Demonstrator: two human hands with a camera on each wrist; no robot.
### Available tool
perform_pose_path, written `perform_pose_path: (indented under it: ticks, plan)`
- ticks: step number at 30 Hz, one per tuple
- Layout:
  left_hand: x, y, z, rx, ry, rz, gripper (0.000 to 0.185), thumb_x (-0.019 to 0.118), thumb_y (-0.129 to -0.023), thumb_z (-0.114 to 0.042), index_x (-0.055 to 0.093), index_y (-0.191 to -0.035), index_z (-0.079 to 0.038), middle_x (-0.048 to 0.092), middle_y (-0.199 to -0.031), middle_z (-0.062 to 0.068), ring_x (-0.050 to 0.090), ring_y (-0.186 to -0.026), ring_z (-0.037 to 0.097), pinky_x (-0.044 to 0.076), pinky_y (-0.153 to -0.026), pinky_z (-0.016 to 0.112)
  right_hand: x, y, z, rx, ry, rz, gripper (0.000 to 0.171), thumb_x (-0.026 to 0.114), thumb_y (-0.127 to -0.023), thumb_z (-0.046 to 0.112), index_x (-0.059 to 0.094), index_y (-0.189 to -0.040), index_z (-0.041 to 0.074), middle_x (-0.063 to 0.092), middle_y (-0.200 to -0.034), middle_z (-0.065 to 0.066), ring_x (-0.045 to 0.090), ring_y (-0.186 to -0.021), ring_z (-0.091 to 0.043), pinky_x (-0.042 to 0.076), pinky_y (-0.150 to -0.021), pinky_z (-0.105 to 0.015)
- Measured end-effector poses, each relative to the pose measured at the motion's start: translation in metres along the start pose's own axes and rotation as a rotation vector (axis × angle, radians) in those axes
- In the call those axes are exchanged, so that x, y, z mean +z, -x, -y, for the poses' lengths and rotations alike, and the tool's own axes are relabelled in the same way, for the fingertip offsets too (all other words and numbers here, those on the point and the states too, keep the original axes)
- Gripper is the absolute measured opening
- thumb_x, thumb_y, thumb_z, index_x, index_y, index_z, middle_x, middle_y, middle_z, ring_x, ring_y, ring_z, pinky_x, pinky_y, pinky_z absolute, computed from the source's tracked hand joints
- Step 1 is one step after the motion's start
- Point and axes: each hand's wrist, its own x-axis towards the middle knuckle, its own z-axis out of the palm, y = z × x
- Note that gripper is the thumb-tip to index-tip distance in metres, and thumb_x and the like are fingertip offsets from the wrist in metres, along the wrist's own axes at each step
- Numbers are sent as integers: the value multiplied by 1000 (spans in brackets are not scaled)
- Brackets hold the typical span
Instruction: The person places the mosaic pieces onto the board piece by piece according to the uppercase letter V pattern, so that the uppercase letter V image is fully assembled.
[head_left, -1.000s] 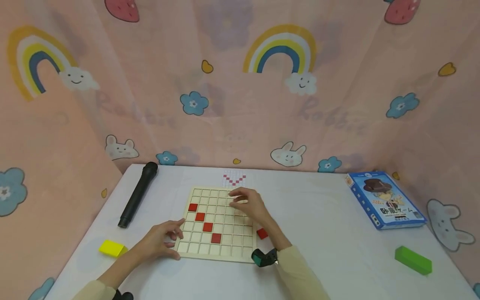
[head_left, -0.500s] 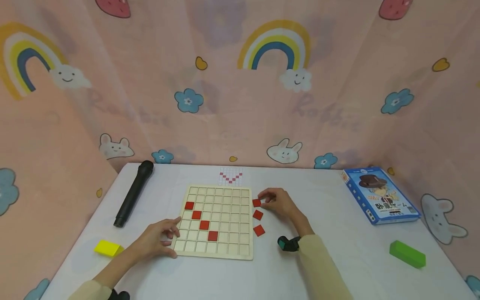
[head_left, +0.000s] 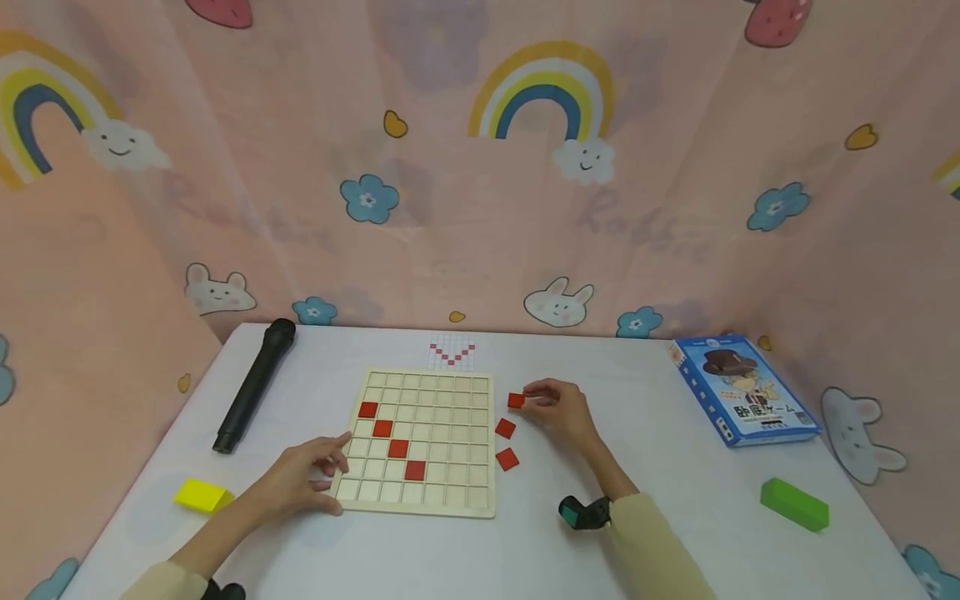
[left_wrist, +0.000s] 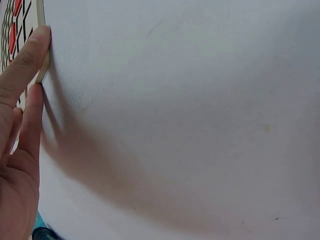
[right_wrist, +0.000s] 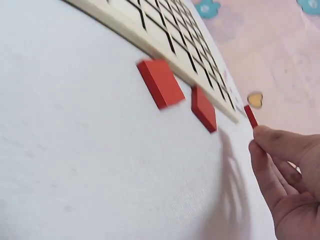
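The right hand [head_left: 558, 408] pinches a red tile [head_left: 515, 400] between thumb and fingertips just off the right edge of the wooden grid board [head_left: 420, 442], while the left hand [head_left: 300, 479] lies with loose, nearly straight fingers against the board's near-left corner. Two more red tiles [head_left: 506, 443] lie on the white counter [head_left: 645, 467] beside that same right edge. Far right of the board a blue box [head_left: 742, 390] carries print too small to read, and both forearms are cut off by the picture's lower edge.

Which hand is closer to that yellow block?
Left. The left hand rests at the board's near-left corner, beside the yellow block; the right hand is past the board's far side.
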Motion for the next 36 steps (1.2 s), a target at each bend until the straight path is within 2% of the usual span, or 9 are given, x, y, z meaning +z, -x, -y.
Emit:
perform_pose_path:
  ticks: [4,6,10,14,17,21,24,31,36]
  plan:
    - [-2,0,0,-16,4,1,89,91,-55,-13,52,-133,2,61,-108,4,49,-85,16,54,-71,17,6,14,13,28,-42,-20,30,76,-80,5,67,-109,2,69,-105,-12,68,-89,-24,55,-84,-33]
    - [-2,0,0,-17,12,4,97,91,-55,-13,44,-138,5,61,-104,1,49,-85,16,55,-71,17,10,21,17,29,-50,-22,28,76,-80,3,68,-107,3,70,-103,-11,68,-86,-22,56,-81,-32]
    - [-2,-1,2,-26,25,0,87,92,-54,-13,53,-131,1,61,-117,9,48,-85,16,54,-71,17,21,35,25,6,-77,-9,26,76,-78,0,69,-102,3,70,-97,-7,67,-80,-18,57,-77,-28]
    - [0,1,4,-39,50,10,72,92,-54,-15,61,-118,-2,52,-137,15,48,-85,16,54,-70,17,34,48,31,-38,-93,23,25,79,-76,0,69,-99,2,69,-92,-6,65,-77,-16,56,-73,-23]
    - [1,1,3,-40,58,9,69,92,-55,-16,62,-116,-3,49,-140,16,48,-85,16,54,-70,17,42,55,35,-89,-95,49,26,79,-75,-1,67,-98,-1,69,-92,-9,65,-76,-18,56,-65,-22]
    - [-1,2,2,-12,60,7,70,91,-55,-15,61,-117,-2,50,-139,18,48,-84,14,54,-70,17,50,57,38,-142,-78,79,27,77,-75,-3,66,-100,-4,69,-92,-11,66,-76,-19,56,-65,-21]
    - [-2,3,2,4,62,8,68,91,-54,-14,62,-114,-2,48,-140,19,48,-83,12,54,-70,17,57,57,41,-154,-67,96,27,77,-75,-3,66,-99,-5,69,-92,-12,67,-76,-18,56,-69,-21]
    - [-1,2,4,11,66,10,61,91,-55,-15,63,-108,-4,42,-145,21,48,-83,12,55,-70,18,75,55,43,-144,-78,101,22,77,-74,-3,67,-94,-2,69,-87,-10,65,-71,-13,55,-66,-20]
    - [-1,2,4,12,59,7,61,91,-54,-15,63,-107,-4,42,-144,22,48,-82,11,54,-69,17,84,53,45,-175,-92,115,23,77,-75,-5,66,-95,-4,69,-89,-11,65,-71,-12,56,-66,-20]
